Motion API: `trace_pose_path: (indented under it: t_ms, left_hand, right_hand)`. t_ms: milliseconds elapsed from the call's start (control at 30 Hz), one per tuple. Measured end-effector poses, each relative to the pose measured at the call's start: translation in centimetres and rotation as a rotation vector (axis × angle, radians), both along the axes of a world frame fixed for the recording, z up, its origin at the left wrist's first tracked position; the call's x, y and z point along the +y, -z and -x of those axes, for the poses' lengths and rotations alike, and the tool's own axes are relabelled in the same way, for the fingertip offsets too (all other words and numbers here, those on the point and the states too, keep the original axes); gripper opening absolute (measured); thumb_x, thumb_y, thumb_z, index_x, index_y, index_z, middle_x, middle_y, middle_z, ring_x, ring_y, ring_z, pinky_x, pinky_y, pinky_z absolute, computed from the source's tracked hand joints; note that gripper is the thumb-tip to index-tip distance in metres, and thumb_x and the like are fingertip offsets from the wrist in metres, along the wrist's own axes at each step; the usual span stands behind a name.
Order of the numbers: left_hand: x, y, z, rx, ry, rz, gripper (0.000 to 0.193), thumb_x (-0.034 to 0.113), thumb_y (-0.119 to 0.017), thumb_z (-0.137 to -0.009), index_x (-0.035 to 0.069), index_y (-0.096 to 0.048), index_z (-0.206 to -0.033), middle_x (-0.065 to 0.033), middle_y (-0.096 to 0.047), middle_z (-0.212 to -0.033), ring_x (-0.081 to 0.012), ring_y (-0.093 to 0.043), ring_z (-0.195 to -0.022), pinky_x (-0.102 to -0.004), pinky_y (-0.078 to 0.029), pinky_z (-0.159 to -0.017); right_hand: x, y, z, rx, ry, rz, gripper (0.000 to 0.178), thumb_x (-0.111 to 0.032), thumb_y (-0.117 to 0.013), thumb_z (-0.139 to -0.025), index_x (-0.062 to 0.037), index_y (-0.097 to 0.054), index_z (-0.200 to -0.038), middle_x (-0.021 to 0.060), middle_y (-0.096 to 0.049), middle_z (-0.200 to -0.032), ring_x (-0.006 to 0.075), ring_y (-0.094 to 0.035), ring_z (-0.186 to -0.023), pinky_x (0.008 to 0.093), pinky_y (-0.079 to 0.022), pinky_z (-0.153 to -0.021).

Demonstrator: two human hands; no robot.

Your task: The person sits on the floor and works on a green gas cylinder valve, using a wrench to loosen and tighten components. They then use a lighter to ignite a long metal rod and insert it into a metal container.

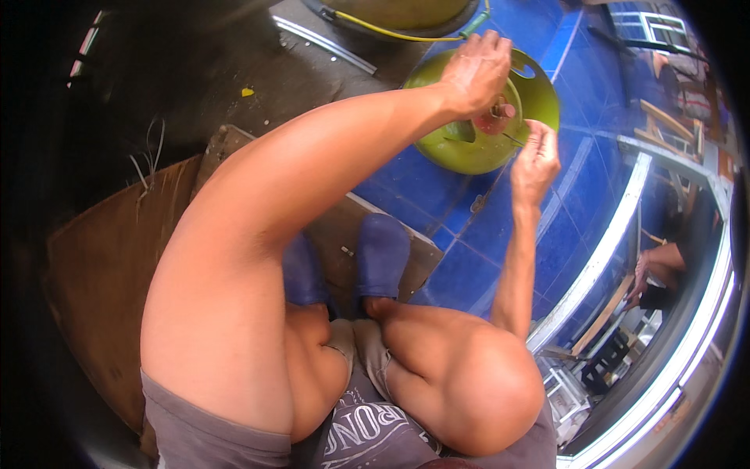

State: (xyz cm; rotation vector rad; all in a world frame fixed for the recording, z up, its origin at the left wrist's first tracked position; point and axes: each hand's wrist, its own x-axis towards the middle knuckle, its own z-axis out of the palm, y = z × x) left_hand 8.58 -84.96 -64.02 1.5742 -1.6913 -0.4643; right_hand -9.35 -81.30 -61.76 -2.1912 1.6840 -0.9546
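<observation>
A green gas cylinder point(467, 160) stands on the blue tiles at the upper right of centre, its collar pierced by a hand hole. A reddish valve piece point(494, 122) sits inside the collar. Over the cylinder's far side reaches my left hand point(478, 72), fingers curled; what they grip, if anything, is hidden. My right hand point(536, 164) is at the near right edge of the cylinder, closed in a pinch. A thin dark rod point(513, 140) sticks out of that pinch toward the valve piece; its kind is unclear.
A large round container point(410, 14) with a yellow hose point(391, 33) lies beyond. A metal strip point(324, 44) is to its left. Wooden boards point(117, 250) lie at the left; white metal frames point(601, 246) at the right. Another person's limb point(656, 270) shows there.
</observation>
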Motion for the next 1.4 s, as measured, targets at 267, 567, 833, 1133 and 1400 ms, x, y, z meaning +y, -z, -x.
trace_pose_path:
  t_ms: [267,567,833,1133,1400]
  left_hand:
    - [0.1,-0.5,0.0,-0.001,0.006,-0.058,0.055,0.004,-0.071,-0.078,-0.003,-0.049,-0.128,-0.0236,-0.054,-0.122,-0.0407,-0.053,-0.116,-0.0464,-0.045,-0.101]
    - [0.0,-0.4,0.0,0.011,0.002,-0.022,0.054,0.003,-0.066,-0.080,-0.001,-0.048,-0.131,-0.0241,-0.054,-0.124,-0.0420,-0.051,-0.120,-0.0477,-0.044,-0.103]
    - [0.2,-0.6,0.0,0.016,0.007,-0.046,0.053,0.002,-0.064,-0.080,-0.002,-0.048,-0.130,-0.0243,-0.054,-0.124,-0.0426,-0.051,-0.121,-0.0474,-0.044,-0.103]
    - [0.2,-0.9,-0.1,0.031,0.013,-0.083,0.055,0.002,-0.066,-0.080,-0.003,-0.048,-0.131,-0.0239,-0.054,-0.125,-0.0414,-0.051,-0.121,-0.0472,-0.044,-0.103]
    - [0.4,-1.1,-0.2,0.017,0.013,-0.060,0.058,0.004,-0.071,-0.078,-0.003,-0.048,-0.130,-0.0236,-0.054,-0.125,-0.0412,-0.051,-0.120,-0.0475,-0.044,-0.102]
  right_hand:
    - [2.9,5.2,0.7,0.068,0.008,-0.057,0.016,-0.015,-0.057,-0.099,0.0009,-0.055,-0.103,0.0265,-0.067,-0.089,0.0482,-0.065,-0.082,0.0531,-0.049,-0.064]
    - [4.2,3.7,0.9,-0.006,0.025,-0.052,0.010,-0.009,-0.061,-0.096,0.0009,-0.062,-0.099,0.0226,-0.068,-0.090,0.0410,-0.066,-0.081,0.0467,-0.050,-0.067]
    - [2.3,3.0,-0.6,-0.045,0.040,0.077,0.013,-0.010,-0.062,-0.095,0.0005,-0.068,-0.098,0.0186,-0.070,-0.090,0.0353,-0.068,-0.080,0.0413,-0.053,-0.070]
    - [2.6,3.5,-1.8,-0.031,0.033,0.120,0.010,-0.008,-0.059,-0.096,-0.0002,-0.064,-0.100,0.0203,-0.071,-0.088,0.0382,-0.070,-0.077,0.0431,-0.053,-0.064]
    - [2.5,3.2,-1.1,-0.002,0.066,0.076,0.009,-0.007,-0.060,-0.095,0.0002,-0.063,-0.097,0.0205,-0.070,-0.085,0.0375,-0.069,-0.074,0.0434,-0.053,-0.061]
